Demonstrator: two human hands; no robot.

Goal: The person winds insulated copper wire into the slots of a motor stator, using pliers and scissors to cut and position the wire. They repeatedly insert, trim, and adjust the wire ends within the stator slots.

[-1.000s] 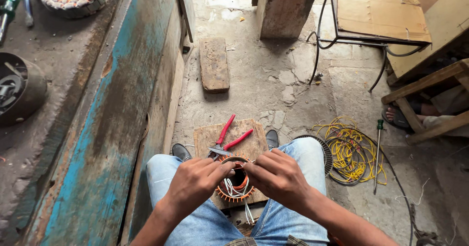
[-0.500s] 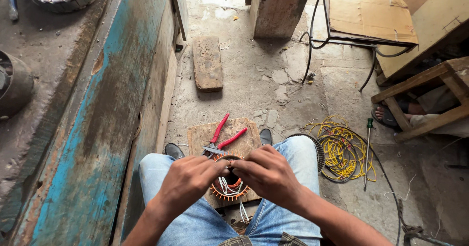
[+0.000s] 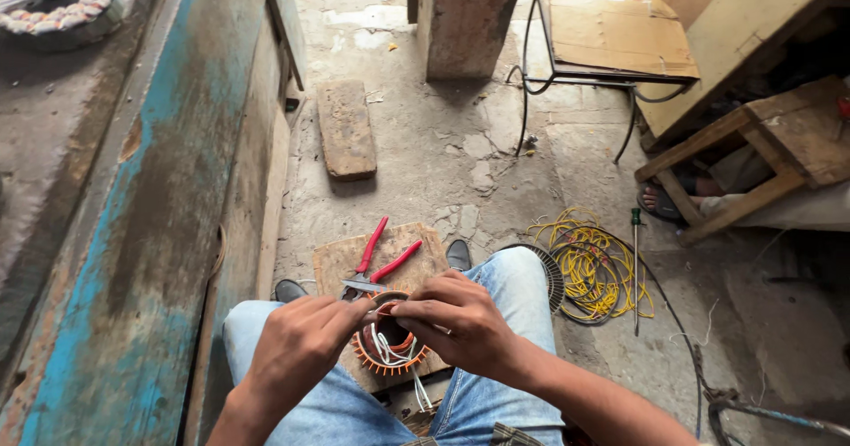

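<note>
An orange ring-shaped motor stator (image 3: 390, 350) with white wire leads rests on a small wooden board (image 3: 416, 249) between my knees. My left hand (image 3: 297, 347) pinches at the ring's left rim. My right hand (image 3: 460, 322) covers its right side, fingers closed on the wires at the top. Red-handled pliers (image 3: 381, 260) lie on the board just beyond my fingers. White leads (image 3: 420, 391) hang down from the ring toward my lap.
A worn blue workbench (image 3: 133, 233) runs along the left. A loose wooden plank (image 3: 345, 129) lies on the cracked floor ahead. A yellow wire coil (image 3: 591, 267) and screwdriver (image 3: 635, 264) lie to the right. A wooden stool (image 3: 761, 149) and another person's sandalled foot (image 3: 660, 200) are at right.
The view has shifted slightly. My hands have closed in over the stator, left fingers now meeting the right at its top rim.
</note>
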